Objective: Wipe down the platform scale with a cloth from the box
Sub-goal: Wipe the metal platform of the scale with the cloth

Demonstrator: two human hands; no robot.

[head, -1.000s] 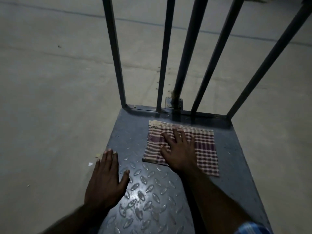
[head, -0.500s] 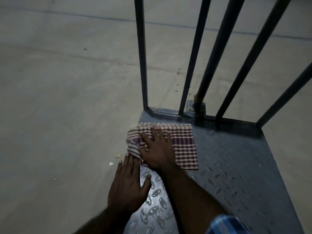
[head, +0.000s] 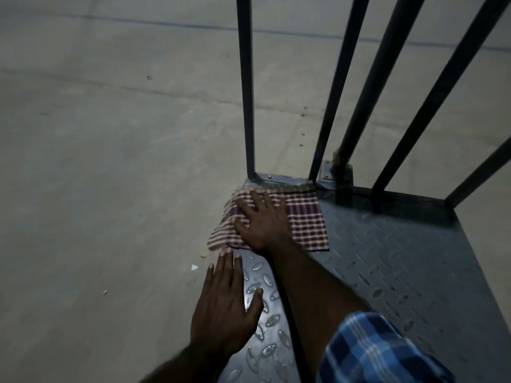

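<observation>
The platform scale (head: 387, 272) is a grey metal deck with a raised diamond tread, filling the lower right of the view. A maroon-and-white checked cloth (head: 307, 222) lies flat at the deck's far left corner, its left edge hanging over the side. My right hand (head: 262, 219) presses on the cloth with fingers spread and straight. My left hand (head: 226, 305) rests flat on the deck's left edge, nearer to me, fingers straight. The box is not in view.
Dark upright metal bars (head: 246, 87) rise from the deck's far edge, with a bolted bracket (head: 336, 175) at the central post. Bare concrete floor (head: 110, 161) stretches to the left, with a few small scraps (head: 195, 267) beside the deck.
My right hand has slid the cloth leftward across the far part of the deck, from its middle to the left corner. My left hand has stayed flat on the left edge.
</observation>
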